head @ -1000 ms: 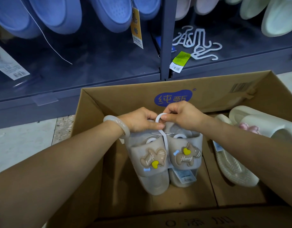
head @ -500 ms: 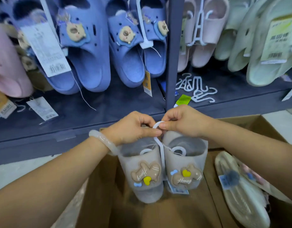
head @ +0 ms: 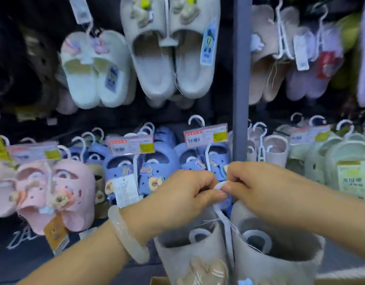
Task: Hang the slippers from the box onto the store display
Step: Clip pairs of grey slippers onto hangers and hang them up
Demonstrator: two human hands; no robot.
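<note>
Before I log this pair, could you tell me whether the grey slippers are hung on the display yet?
Not yet: both hands pinch the hook, grey slippers dangling below.

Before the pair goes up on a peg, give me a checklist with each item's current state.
1. Both hands on the hanger hook: ok; left hand and right hand pinch it.
2. Both grey slippers on the hanger: ok; they hang side by side below the grip.
3. Pair lifted to display height: ok; it is level with the blue slippers.
4. Matching row found: ok; similar grey slippers hang above.
5. Free peg there: cannot tell; pegs are hidden.
6. Hook opening facing the rack: cannot tell; fingers cover it.
</note>
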